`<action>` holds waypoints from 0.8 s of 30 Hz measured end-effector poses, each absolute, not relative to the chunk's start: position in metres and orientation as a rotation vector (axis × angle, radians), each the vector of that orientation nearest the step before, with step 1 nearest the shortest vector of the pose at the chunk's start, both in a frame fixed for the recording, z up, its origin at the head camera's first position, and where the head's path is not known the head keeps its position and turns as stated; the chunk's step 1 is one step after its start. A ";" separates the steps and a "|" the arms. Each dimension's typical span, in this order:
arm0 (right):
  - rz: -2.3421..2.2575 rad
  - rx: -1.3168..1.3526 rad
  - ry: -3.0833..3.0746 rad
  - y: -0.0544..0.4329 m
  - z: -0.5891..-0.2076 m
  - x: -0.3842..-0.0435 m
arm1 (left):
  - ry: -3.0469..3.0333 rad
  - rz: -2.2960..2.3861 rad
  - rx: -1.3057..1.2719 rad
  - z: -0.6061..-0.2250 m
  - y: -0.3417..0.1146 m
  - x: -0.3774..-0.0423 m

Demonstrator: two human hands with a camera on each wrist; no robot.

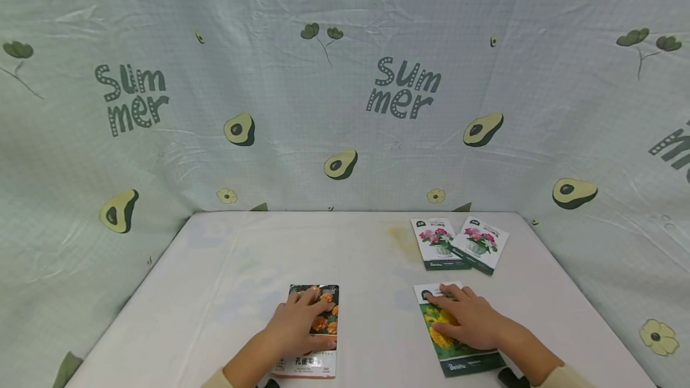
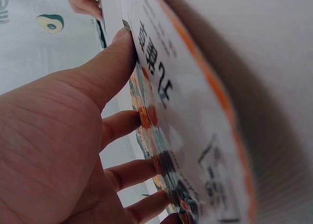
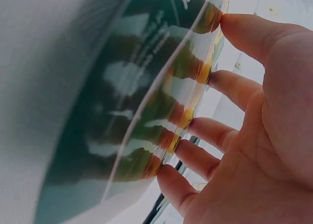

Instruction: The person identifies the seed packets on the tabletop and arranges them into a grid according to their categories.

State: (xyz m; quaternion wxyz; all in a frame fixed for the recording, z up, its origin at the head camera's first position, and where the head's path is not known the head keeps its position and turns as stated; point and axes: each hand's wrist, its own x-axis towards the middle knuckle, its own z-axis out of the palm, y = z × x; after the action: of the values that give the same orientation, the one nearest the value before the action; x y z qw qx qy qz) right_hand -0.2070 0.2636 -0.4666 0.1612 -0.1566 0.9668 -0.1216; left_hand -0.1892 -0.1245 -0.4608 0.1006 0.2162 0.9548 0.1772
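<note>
My left hand (image 1: 293,328) rests on a seed packet with orange flowers (image 1: 325,320), its fingers and thumb spread over the front. In the left wrist view the fingertips touch the printed face, and the packet's white end with a red-orange edge (image 2: 215,92) shows. To the right, my right hand (image 1: 471,322) lies over a green seed packet with yellow flowers (image 1: 444,346). Its spread fingertips meet the glossy face of that packet in the right wrist view, with the dark green end (image 3: 83,136) toward the camera. Both packets lie on the white table (image 1: 215,316).
Behind my right hand, two white packets with pink flowers lie at the back right: the left one (image 1: 433,243) is partly overlapped by the tilted right one (image 1: 481,243). A pale curtain (image 1: 291,94) with avocado prints stands along the table's back and sides.
</note>
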 end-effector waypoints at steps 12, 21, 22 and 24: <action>-0.321 -0.440 2.775 0.252 -0.464 -0.205 | 2.822 0.525 0.668 -0.463 -0.125 -0.190; -0.315 -0.430 2.774 0.247 -0.464 -0.208 | 2.825 0.526 0.667 -0.462 -0.125 -0.190; -0.311 -0.424 2.774 0.246 -0.465 -0.208 | 2.827 0.525 0.664 -0.462 -0.125 -0.190; -0.310 -0.415 2.774 0.243 -0.464 -0.208 | 2.830 0.523 0.657 -0.462 -0.125 -0.190</action>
State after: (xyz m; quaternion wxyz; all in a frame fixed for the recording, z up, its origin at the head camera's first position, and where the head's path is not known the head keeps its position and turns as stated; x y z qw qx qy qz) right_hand -0.2085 0.2434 -0.4641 0.1592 -0.1451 0.9705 -0.1083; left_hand -0.1898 -0.1252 -0.4623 0.0948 0.2216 0.9544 0.1764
